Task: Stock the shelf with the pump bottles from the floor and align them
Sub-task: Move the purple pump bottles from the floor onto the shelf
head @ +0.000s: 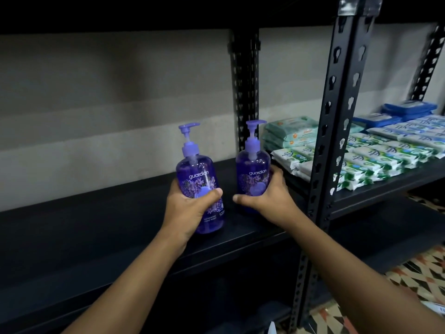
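- Upright toward the right end of the shelf (96, 225) stood the right pump bottle (252, 169). The right hand (267, 196) was curled round its lower body, thumb reaching in front.
- The left pump bottle (199, 179) leaned slightly, and the left hand (190, 206) gripped it round the middle. Its base was near the shelf's front edge, but whether it touched the board could not be told.
- Both bottles were close together but apart, labels facing forward.
- To their left the dark board ran on, with a grey wall (108, 104) behind.
- A black slotted post (337, 141) rose just right of the right hand.
- Beyond it, wipe packs (385, 150) lay on the neighbouring shelf.
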